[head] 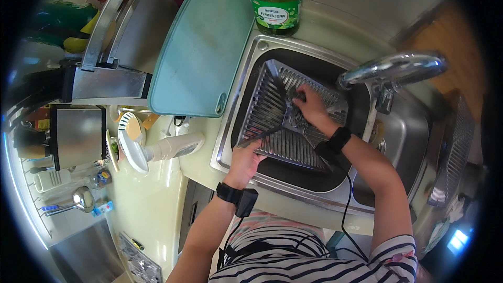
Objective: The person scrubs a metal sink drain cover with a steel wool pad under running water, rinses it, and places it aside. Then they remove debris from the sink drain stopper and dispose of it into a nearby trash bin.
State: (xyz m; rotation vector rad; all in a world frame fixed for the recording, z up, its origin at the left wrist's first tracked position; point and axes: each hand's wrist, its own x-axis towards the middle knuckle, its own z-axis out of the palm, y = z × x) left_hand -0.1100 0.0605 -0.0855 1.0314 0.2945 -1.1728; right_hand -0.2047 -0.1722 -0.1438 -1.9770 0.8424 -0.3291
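A slotted metal range-hood filter (261, 104), with four sloping panels around a middle, lies tilted in the larger basin (326, 179) of a stainless steel sink. My left hand (245, 163) grips its near left edge, thumb on top and fingers partly hidden behind the slats. Over the filter's inner face, my right hand (310, 106) is closed around a dark scouring pad (297, 95), probably steel wool, pressed near the middle. The pad is mostly covered by my fingers. Both wrists carry black strapped devices with cables.
A chrome faucet (393, 68) arches over the basin's right side, beside a smaller basin (404, 137). Another slotted metal panel (452, 153) stands far right. Behind are a dish-soap bottle (277, 6) and teal cutting board (202, 47). A handled brush (173, 147) lies left.
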